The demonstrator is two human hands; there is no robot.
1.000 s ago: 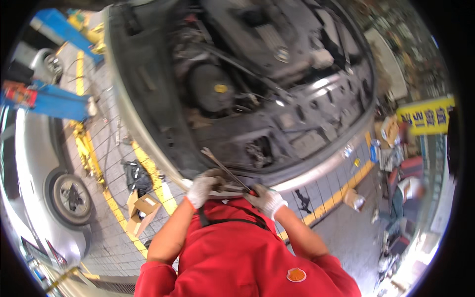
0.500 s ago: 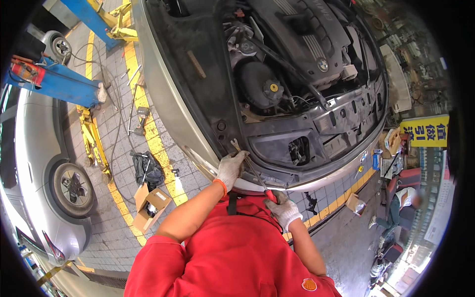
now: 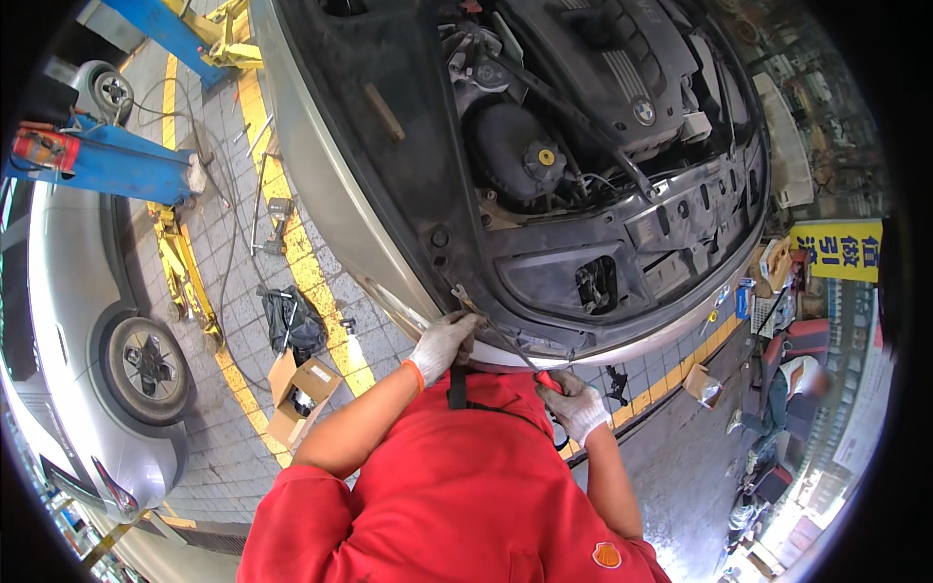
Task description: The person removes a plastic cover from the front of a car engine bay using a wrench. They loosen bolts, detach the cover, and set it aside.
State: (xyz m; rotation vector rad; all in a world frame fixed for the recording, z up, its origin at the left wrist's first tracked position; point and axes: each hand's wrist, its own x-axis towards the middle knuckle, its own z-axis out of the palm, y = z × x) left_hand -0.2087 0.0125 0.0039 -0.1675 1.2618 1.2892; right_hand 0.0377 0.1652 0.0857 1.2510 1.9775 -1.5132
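Note:
Both my hands wear pale work gloves at the front edge of a car's open engine bay. My left hand is closed around a metal wrench, whose forked end sticks out above my fingers over the black trim. In my right hand is a screwdriver, gripped by its red handle. Its thin shaft runs up and left toward the left hand. The tip is too small to make out against the dark trim. My fingers hide most of the wrench's lower part.
A silver car and a blue lift post stand at left. On the tiled floor lie a cordless drill, a black bag and an open cardboard box. A person sits at far right.
My left hand has drawn back slightly toward my body, and the wrench has come down with it. My right hand with the screwdriver has shifted a little to the right. The view has tilted slightly.

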